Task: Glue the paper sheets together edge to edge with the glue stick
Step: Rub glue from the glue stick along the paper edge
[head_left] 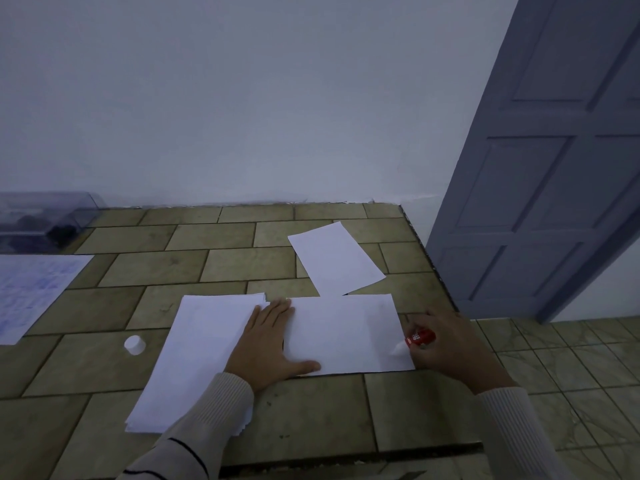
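Nearest the camera, a person's left hand (268,344) is lying flat and spread on the tiled worktop (304,414), its thumb and palm edge pinning the near-left part of a single paper sheet (346,332) while its fingers reach toward a stack of paper (194,358) lying just to the left. To the right, the right hand (446,344) is holding its grip clamped on a red glue stick (417,338), uncapped, the pale tip angled down and left and touching or nearly touching the sheet's right edge. That edge is running away from the person, so the coming stroke is likely tracking along it, with the right hand clearly nearer. Off to the left, well apart, the white cap (135,345) is standing on the tiles. Farther back, a second loose sheet (336,259) is lying tilted, its near corner meeting the pinned sheet's far edge. Nothing is blocking the stroke. Beyond, a clear plastic box (45,220) is sitting against the wall.
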